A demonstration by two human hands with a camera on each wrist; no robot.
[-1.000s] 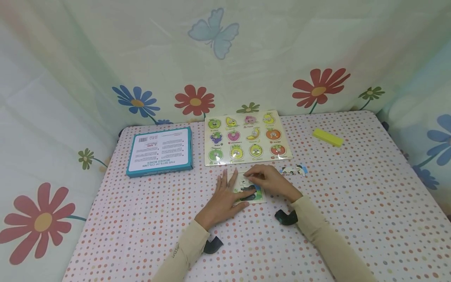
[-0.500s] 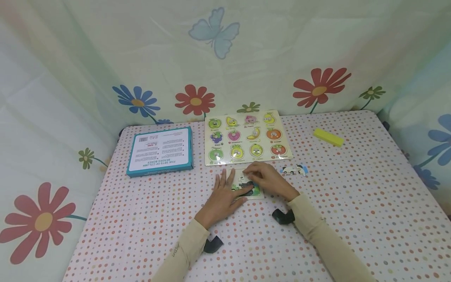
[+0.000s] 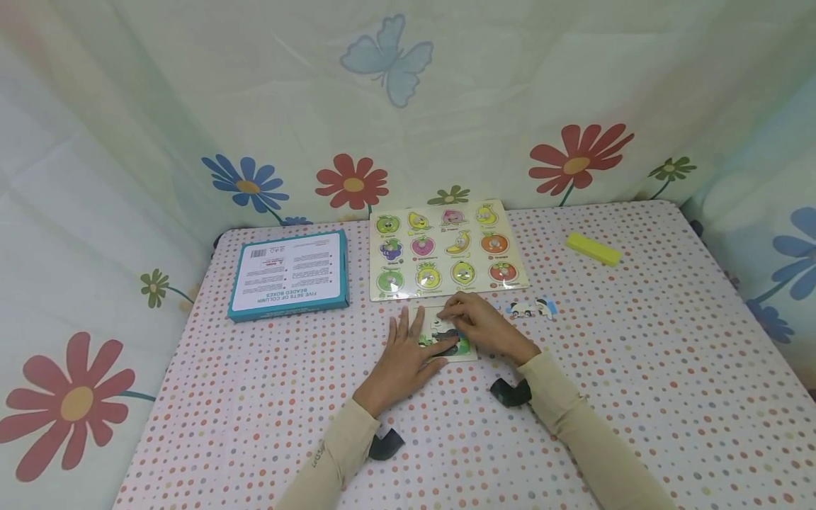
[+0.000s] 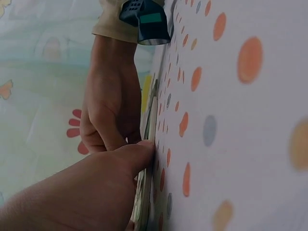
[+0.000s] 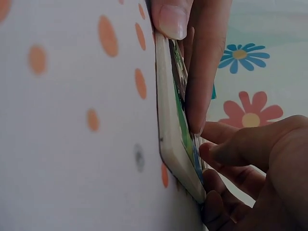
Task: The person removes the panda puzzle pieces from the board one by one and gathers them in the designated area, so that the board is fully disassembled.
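Note:
A small wooden panda puzzle board (image 3: 470, 356) lies on the dotted table between both hands. My left hand (image 3: 398, 365) rests over its left side with fingers spread. Its straight index finger (image 5: 204, 72) presses on the picture, while the thumb (image 5: 173, 21) touches the board's near edge. At the upper right of the board, my right hand (image 3: 484, 327) bends its thumb and fingers together and pinches a pale puzzle piece (image 3: 437, 324), mostly covered by the fingertips. Loose panda-face pieces (image 3: 523, 309) lie just right of that hand.
Behind the puzzle lies a fruit peg board (image 3: 436, 235). A teal-edged flat box (image 3: 287, 273) is at the back left, and a yellow bar (image 3: 593, 249) at the back right. Black wrist cameras (image 3: 385, 445) are on both sleeves. A flower-printed curtain (image 3: 287, 85) encloses the table.
The puzzle board has shifted slightly away from the person and left, with the right hand and forearm moving a little left too. The left hand stays on the board; the loose pieces have not moved.

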